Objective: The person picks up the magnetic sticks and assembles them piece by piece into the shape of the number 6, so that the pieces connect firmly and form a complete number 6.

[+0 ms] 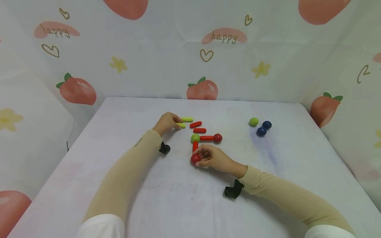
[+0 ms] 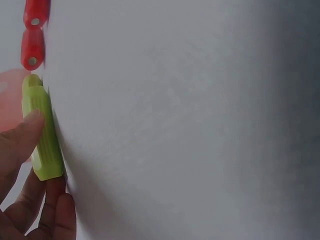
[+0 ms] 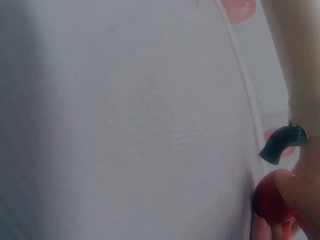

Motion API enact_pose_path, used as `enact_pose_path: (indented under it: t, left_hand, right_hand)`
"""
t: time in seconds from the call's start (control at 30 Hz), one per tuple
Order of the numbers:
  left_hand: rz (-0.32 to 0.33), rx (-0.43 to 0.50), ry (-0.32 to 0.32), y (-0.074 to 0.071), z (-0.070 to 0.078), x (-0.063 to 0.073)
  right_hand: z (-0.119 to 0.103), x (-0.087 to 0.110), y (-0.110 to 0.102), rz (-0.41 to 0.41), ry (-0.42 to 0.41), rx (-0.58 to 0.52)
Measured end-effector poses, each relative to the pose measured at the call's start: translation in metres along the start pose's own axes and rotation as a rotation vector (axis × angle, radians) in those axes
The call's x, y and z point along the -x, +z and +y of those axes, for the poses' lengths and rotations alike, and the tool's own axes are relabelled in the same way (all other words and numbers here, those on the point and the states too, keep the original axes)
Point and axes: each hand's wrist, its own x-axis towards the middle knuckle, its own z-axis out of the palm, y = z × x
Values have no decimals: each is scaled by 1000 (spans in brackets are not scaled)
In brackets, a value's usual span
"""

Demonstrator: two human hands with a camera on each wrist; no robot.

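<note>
My left hand (image 1: 167,123) pinches a yellow-green rod (image 2: 46,135) between thumb and fingers, low over the table. Beside it lies a second yellow-green rod (image 1: 187,119). My right hand (image 1: 216,159) holds a red ball (image 1: 195,159) at the near end of an L-shaped piece. That piece has a green ball (image 1: 195,138) at its corner. One red rod (image 1: 195,146) runs from the corner toward the held ball, and another red rod (image 1: 206,138) leads right to a second red ball (image 1: 218,138). In the right wrist view, the thumb presses the held ball's side.
Two loose red rods (image 1: 199,130) lie just behind the L-shaped piece, with silvery dots on their ends in the left wrist view. Farther right, a green ball (image 1: 253,122) and two dark blue balls (image 1: 261,131) sit on the white table (image 1: 166,205). A printed cloth (image 1: 160,66) hangs behind.
</note>
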Motion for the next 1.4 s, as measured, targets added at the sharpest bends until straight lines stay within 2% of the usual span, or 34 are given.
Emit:
enact_pose_path:
  t: [0.37,0.6,0.77,0.97,1.27,1.4]
  left_hand:
    - [4,-60,35,-5,2,11]
    - [3,-38,62,-12,11,23]
    - [-24,-25,69,-17,23,40]
    - [-58,-17,118,-23,31,64]
    - [-102,-23,184,-25,33,97]
    - [-112,-23,172,-22,29,108]
  right_hand:
    - [0,0,1,-3,2,-8]
    - [1,1,-1,-4,-14,9]
    - [2,0,-1,1,-16,32]
    - [2,0,-1,-1,-17,29]
    - [2,-1,0,7,-20,37]
    - [2,-1,0,16,-16,61]
